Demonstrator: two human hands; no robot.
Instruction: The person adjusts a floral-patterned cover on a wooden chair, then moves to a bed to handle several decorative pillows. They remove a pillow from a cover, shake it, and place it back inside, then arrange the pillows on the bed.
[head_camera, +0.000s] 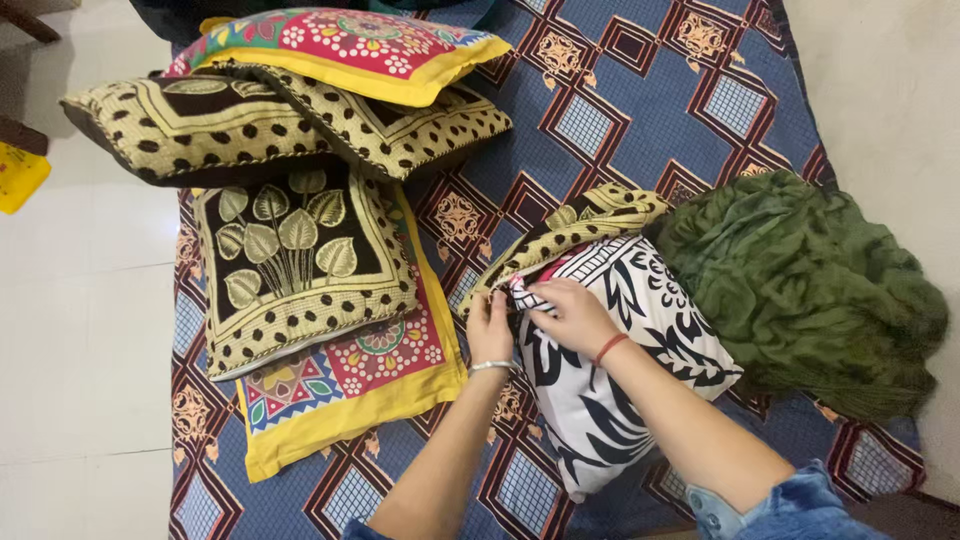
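A white pillow with a black floral print (640, 340) lies on the blue patterned bedsheet (640, 110). A gold and black dotted cover (575, 230) is partly pulled over its far end. My left hand (488, 328) grips the cover's open edge at the pillow's left corner. My right hand (570, 312) pinches the same edge beside it, resting on the pillow. A bangle is on the left wrist and a red thread on the right.
A stack of covered cushions (300, 260) lies to the left, with two more gold dotted ones (200, 125) and a colourful yellow-edged one (360, 50) behind. A crumpled green cloth (800, 280) sits right of the pillow. White tiled floor (80, 330) runs along the left.
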